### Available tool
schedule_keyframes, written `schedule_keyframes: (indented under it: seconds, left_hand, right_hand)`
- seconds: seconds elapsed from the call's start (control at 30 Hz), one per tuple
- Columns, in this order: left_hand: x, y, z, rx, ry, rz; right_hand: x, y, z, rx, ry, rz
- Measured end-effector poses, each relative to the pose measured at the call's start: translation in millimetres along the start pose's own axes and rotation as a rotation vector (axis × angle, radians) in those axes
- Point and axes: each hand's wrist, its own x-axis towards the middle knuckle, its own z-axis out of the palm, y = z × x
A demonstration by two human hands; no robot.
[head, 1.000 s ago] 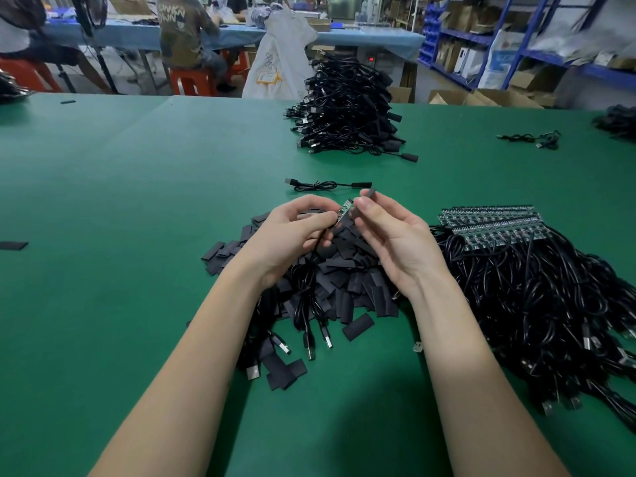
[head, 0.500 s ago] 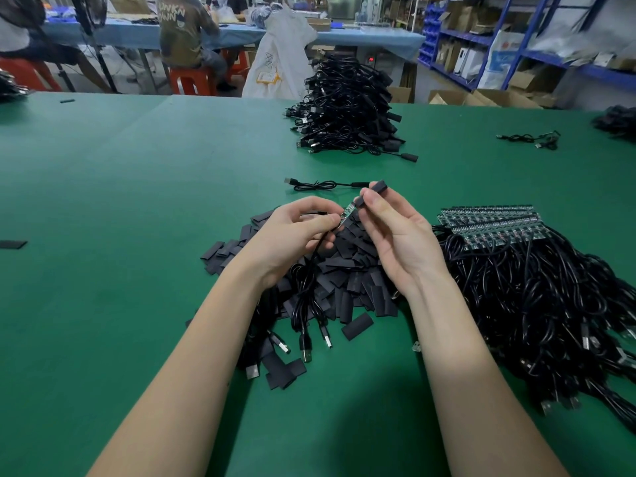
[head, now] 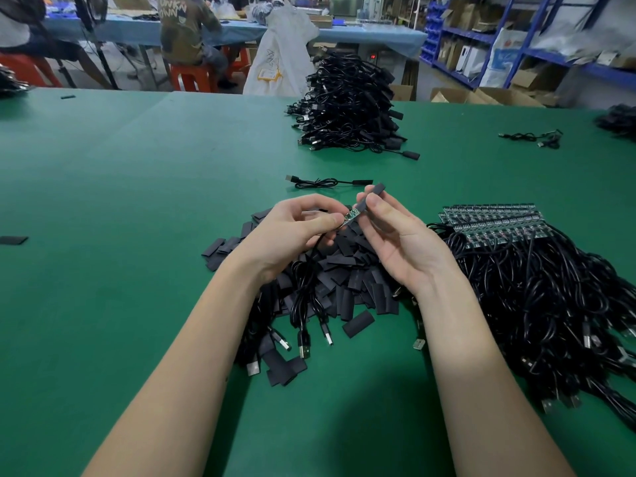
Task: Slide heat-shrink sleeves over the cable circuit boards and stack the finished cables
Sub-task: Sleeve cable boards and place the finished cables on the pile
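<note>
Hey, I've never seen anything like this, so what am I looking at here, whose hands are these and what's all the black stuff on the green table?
There is no machine here. The picture comes from a camera worn on a person's head, looking forward and down at their own two bare hands over a green table.

The left hand pinches a small green circuit board at the end of a black cable. The right hand holds a black heat-shrink sleeve with its end at the board's tip.

Under the hands lies a heap of loose sleeves. To the right is a tangle of unfinished cables with bare boards lined up. One cable lies alone just beyond the hands, and farther back is a stack of finished cables.
</note>
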Motion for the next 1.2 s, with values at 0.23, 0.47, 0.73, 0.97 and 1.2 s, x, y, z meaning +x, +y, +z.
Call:
schedule_keyframes:
  seconds: [0.23, 0.47, 0.73, 0.97, 1.2]
  left_hand:
    - [1, 2, 5, -0.183, 0.035, -0.033]
    - [1, 3, 4, 0.037, 0.086, 0.004]
    - [-1, 3, 5, 0.178, 0.135, 0.121]
    - [-1, 2, 5, 0.253, 0.162, 0.209]
    - [-2, 2, 6, 0.183, 0.146, 0.182]
  right_hand:
    - [0, 8, 7, -0.081, 0.008, -0.024]
    - [2, 12, 10, 0.026, 0.174, -0.074]
    - [1, 14, 12, 0.036, 0.196, -0.077]
    - [3, 16, 12, -0.018, 0.166, -0.069]
    - [0, 13, 9, -0.039, 0.127, -0.071]
